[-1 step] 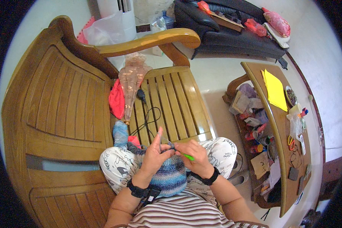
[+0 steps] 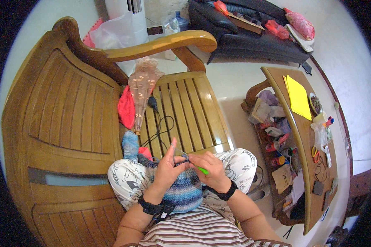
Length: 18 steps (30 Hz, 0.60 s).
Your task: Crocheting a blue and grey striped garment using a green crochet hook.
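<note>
On my lap rests a striped knitted piece point(image 2: 182, 192) in blue, white and grey yarn. My left hand point(image 2: 167, 169) pinches its upper edge, with the index finger raised and a strand of yarn running by it. Close beside it, my right hand point(image 2: 212, 168) grips a crochet hook with a green handle point(image 2: 203, 170). The hook's tip meets the work between both hands, but my fingers hide the stitches there. A ball of blue yarn point(image 2: 130, 145) sits on the bench by my left knee.
Across the wooden bench point(image 2: 189, 111) lie a folded brown umbrella point(image 2: 142, 96), a red cloth point(image 2: 126, 108) and a black cable point(image 2: 169, 118). To the right stands a low table point(image 2: 294, 136) with yellow paper point(image 2: 297, 98), scissors point(image 2: 315, 153) and a crowded shelf. A black sofa point(image 2: 243, 43) is behind.
My right hand and the crochet hook have tilted very slightly at the work's edge. My left hand and everything around stay in place.
</note>
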{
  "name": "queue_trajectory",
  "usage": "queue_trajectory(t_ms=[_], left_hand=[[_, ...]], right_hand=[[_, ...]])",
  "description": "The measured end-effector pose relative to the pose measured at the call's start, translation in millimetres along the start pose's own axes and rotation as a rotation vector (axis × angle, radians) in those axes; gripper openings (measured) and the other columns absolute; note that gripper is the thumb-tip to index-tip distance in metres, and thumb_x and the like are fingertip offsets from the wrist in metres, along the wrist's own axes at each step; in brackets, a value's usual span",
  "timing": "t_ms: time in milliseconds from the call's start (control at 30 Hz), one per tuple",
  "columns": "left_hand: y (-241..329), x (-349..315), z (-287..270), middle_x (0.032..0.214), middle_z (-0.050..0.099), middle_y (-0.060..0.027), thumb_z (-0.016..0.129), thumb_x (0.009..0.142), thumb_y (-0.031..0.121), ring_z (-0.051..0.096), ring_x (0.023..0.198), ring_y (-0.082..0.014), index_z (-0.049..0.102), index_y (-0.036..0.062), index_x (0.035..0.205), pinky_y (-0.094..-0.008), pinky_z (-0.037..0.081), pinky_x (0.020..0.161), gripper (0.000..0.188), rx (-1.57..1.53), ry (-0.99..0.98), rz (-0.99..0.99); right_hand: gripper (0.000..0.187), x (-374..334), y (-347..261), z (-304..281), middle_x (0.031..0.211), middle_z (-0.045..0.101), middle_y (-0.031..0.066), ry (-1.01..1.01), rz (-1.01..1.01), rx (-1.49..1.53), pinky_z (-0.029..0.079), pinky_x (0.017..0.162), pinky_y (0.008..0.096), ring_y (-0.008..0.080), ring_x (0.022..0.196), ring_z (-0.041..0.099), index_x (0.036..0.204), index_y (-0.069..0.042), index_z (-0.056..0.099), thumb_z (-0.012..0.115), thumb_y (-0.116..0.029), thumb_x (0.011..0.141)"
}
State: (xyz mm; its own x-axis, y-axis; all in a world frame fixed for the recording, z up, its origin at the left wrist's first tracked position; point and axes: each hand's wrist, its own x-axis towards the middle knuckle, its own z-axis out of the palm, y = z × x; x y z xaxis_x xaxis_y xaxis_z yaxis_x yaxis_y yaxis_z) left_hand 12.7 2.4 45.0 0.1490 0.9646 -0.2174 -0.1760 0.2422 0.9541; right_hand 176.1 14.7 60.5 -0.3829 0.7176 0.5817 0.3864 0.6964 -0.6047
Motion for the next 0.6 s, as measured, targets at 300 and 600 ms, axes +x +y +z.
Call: queue_trajectory(t_ms=[300, 600], left_hand=[[10, 8, -19, 0.093, 0.059, -0.0064, 0.057, 0.077, 0.000, 0.056, 0.080, -0.0092, 0.019, 0.0067, 0.139, -0.0199, 0.044, 0.073, 0.073, -0.423, -0.314, -0.232], [6, 2, -33, 0.093, 0.058, -0.0003, 0.055, 0.079, 0.000, 0.052, 0.080, -0.0047, 0.034, 0.0067, 0.134, -0.0190, 0.042, 0.072, 0.060, -0.187, -0.448, -0.132]], right_hand=[[0.014, -8, 17, 9, 0.095, 0.064, 0.0142, 0.119, 0.073, 0.403, 0.048, 0.075, 0.0347, 0.0251, 0.085, 0.061, 0.092, -0.001, 0.061, 0.061, -0.010, 0.080], [0.020, -23, 16, -4, 0.092, 0.063, 0.0193, 0.153, 0.824, 1.246, 0.052, 0.061, 0.0300, 0.0248, 0.081, 0.063, 0.098, -0.004, 0.054, 0.052, -0.022, 0.088]])
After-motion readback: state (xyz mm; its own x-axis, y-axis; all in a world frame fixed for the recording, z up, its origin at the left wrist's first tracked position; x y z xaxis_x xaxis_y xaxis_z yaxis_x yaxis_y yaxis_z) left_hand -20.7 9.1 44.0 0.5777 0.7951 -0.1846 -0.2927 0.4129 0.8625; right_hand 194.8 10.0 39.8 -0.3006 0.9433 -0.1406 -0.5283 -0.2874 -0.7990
